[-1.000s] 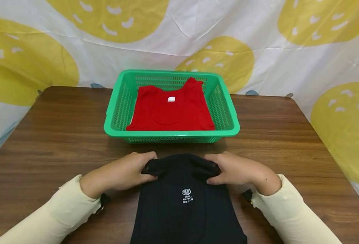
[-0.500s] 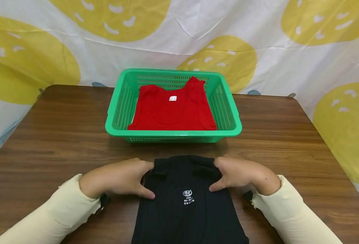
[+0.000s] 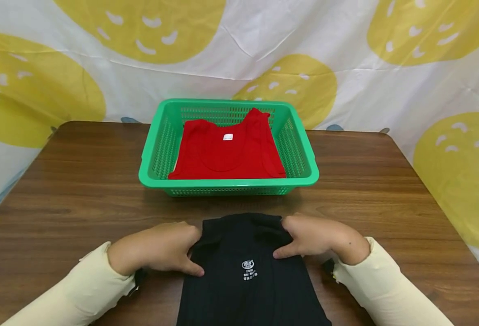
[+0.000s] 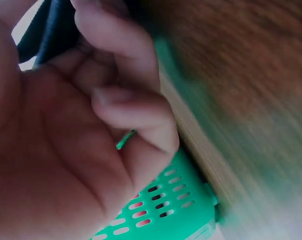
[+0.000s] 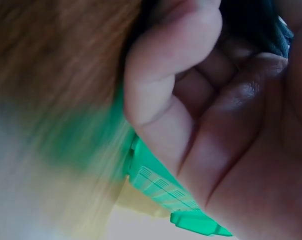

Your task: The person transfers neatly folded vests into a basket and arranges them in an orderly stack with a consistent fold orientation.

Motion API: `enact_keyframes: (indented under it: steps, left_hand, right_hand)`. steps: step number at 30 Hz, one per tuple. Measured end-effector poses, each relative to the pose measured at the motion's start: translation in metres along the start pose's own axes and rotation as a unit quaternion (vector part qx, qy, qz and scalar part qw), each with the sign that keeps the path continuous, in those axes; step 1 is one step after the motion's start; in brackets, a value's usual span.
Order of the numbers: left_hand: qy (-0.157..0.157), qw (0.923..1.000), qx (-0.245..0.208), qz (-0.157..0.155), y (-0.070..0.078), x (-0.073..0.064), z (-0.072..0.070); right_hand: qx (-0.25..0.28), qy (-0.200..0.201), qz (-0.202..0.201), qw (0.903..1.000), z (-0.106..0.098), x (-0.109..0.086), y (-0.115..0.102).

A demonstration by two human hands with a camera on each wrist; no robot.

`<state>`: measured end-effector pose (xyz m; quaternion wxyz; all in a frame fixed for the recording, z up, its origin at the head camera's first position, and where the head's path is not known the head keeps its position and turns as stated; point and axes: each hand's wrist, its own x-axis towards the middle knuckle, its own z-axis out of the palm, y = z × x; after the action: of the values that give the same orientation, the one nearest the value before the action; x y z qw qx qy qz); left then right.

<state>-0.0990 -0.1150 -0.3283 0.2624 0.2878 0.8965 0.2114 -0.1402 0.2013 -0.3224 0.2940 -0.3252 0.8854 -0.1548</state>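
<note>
A black tank top [image 3: 243, 299] with a small white printed label lies on the table, its upper edge folded over. My left hand [image 3: 162, 248] grips its upper left corner, thumb on top of the cloth and the fingers hidden beyond the edge in the head view. At the upper right corner, my right hand [image 3: 318, 237] holds the cloth the same way. Both wrist views show curled fingers, with black cloth [image 4: 56, 35] between thumb and fingers in the left one and dark cloth [image 5: 253, 25] in the right one.
Just beyond the hands stands a green plastic basket [image 3: 229, 183] with slotted walls. Inside it lies a red tank top [image 3: 239, 156] with a white tag. The brown wooden table [image 3: 386, 194] backs onto a white and yellow patterned curtain [image 3: 345, 27].
Both thumbs have shifted from pinching the gathered upper corners to lying lower on the cloth. The upper edge looks flatter and straighter. The basket and red tank top stay in place.
</note>
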Motion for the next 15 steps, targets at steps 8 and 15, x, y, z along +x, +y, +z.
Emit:
enact_keyframes:
  steps: [8, 15]
  left_hand:
    - [-0.077, 0.9869, -0.114, 0.084, 0.001, 0.001, 0.001]
    - [-0.074, 0.9755, -0.169, 0.119, 0.001, -0.003, -0.003]
  right_hand:
    - [0.004, -0.003, -0.004, 1.0, -0.005, -0.01, -0.006]
    - [0.098, -0.01, -0.051, 0.9939, -0.011, -0.015, -0.006]
